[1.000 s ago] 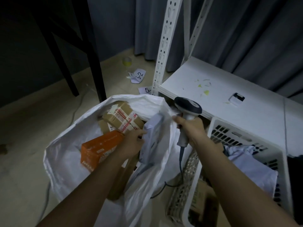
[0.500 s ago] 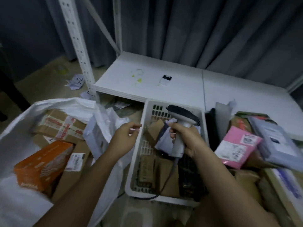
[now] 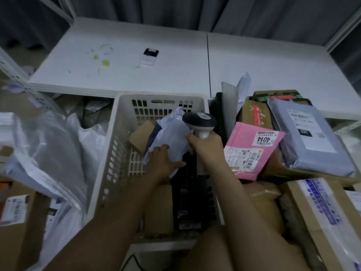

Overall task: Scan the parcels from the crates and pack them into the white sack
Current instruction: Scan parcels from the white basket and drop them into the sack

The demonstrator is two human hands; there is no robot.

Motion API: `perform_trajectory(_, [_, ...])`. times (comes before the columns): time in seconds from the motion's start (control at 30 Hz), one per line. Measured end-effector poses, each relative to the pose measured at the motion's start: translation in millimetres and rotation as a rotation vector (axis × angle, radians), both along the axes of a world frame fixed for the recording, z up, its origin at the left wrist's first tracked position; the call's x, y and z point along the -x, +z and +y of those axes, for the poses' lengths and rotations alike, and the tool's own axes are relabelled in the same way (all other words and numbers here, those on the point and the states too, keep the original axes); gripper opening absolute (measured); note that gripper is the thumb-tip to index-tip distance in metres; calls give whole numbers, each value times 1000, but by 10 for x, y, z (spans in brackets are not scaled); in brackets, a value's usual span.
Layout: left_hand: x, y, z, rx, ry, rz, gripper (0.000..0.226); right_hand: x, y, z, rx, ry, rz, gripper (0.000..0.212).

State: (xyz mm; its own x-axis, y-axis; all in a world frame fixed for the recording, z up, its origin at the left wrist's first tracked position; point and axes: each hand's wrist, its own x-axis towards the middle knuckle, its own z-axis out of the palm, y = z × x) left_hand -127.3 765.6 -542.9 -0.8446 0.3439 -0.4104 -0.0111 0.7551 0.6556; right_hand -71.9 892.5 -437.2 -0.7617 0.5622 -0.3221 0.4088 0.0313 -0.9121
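Lying in the white crate [image 3: 125, 153], crumpled white parcel [image 3: 172, 137], beside small brown box [image 3: 139, 136] and black parcel [image 3: 187, 192]. Left hand [image 3: 163, 163] gripping its lower edge, fingers curled on the wrap. Right hand [image 3: 207, 147] wrapped around the handle of the scanner [image 3: 199, 122], just above the same crate. White sack [image 3: 58, 145] standing open at the left, with boxes inside. Pink parcel [image 3: 252, 149] and grey parcel [image 3: 310, 137] piled at the right. White surface [image 3: 121, 71] behind, carrying a small device [image 3: 149, 56].
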Motion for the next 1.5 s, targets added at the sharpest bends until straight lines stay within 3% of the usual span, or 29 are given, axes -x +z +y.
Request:
perform_trajectory(0.07, [7, -172, 69, 117, -44, 16, 97, 57, -61, 32, 34, -9, -16, 13])
perform_trajectory(0.27, [39, -131, -14, 129, -9, 208, 41, 125, -130, 47, 67, -10, -58, 11])
perform_trajectory(0.4, [87, 315, -381, 3, 161, 288, 24, 76, -45, 1, 78, -34, -25, 18])
perform_trajectory(0.5, [60, 798, -807, -229, 168, 328, 8, -7, 131, -140, 76, -2, 74, 12])
perform_trajectory(0.6, [-19, 1317, -1256, -260, 2, 411, 33, -100, 412, -411, 8, 55, 206, 13])
perform_trajectory(0.73, [-205, 1838, -1792, -117, -149, 440, 26, -230, 823, -972, -94, 266, 309, 7])
perform_trajectory(0.8, [-379, 2077, -2036, -145, -93, 420, 44, -307, 1002, -1288, -123, 421, 298, 11])
perform_trajectory(0.93, [-747, 2457, -2501, -328, 57, 422, 42, -512, 1277, -1793, -96, 699, 216, 30])
perform_trajectory(1.07, [-1040, 2632, -2887, -531, 223, 345, 40, -689, 1399, -2243, -67, 780, 240, 45])
perform_trajectory(1.17, [-1178, 2645, -3147, -382, 382, 517, 32, -755, 1457, -2535, -66, 686, 228, 40])
perform_trajectory(1.23, [-1261, 2624, -3389, -130, 541, 638, 48, -744, 1470, -2630, 20, 556, 210, 28])
perform_trajectory(1.3, [-1391, 2621, -3602, -134, 651, 541, 73, -722, 1475, -2693, 173, 428, 160, 36])
perform_trajectory(1.33, [-1458, 2622, -3675, -297, 655, 414, 77, -712, 1485, -2727, 243, 392, 134, 46])
perform_trajectory(1.4, [-1589, 2616, -3707, -629, 590, 143, 60, -703, 1521, -2812, 346, 389, 122, 56])
perform_trajectory(1.43, [-1630, 2605, -3696, -672, 558, 80, 50, -696, 1526, -2855, 372, 406, 130, 56])
perform_trajectory(1.5, [-1640, 2597, -3671, -652, 542, 125, 36, -687, 1533, -2930, 369, 409, 146, 56])
